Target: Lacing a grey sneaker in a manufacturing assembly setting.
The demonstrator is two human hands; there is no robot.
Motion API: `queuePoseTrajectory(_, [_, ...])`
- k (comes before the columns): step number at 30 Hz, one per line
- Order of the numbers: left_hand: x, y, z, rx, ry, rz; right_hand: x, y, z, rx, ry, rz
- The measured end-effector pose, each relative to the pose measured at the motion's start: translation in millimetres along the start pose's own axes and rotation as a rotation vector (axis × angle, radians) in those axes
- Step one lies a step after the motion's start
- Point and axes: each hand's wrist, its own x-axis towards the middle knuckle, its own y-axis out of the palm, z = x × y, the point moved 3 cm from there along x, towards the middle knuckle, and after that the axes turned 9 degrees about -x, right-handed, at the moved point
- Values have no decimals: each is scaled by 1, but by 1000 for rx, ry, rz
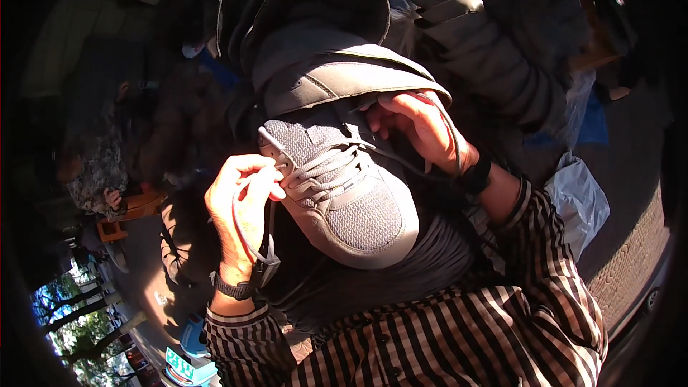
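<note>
A grey sneaker (365,216) with a mesh toe lies in front of me, its toe pointing toward my body. Pale grey shoelaces (330,175) cross its front in several rows. On the shoe's left side, my left hand (242,204) pinches the shoelace beside the eyelets, and a loop of lace hangs down by my wrist. My right hand (419,125) is at the far right side of the shoe opening, fingers curled. A length of lace runs from the shoe and over the back of this hand toward its fingers; the fingertips are partly in shadow.
Grey stacked shoe uppers (344,75) stand just beyond the shoe. More dark stacked pieces (494,50) lie at the far right, near a clear plastic bag (579,197). A person's hand (112,198) shows at the left near an orange-brown wooden piece (143,204).
</note>
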Motion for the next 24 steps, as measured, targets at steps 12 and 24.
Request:
queuePoseTrajectory(12, [0,5,-1,172,215,-26,1,1,-12,-293,-164,76])
queuePoseTrajectory(24, [-1,-3,15,-88,107,7,2,-3,-16,-256,-114,38])
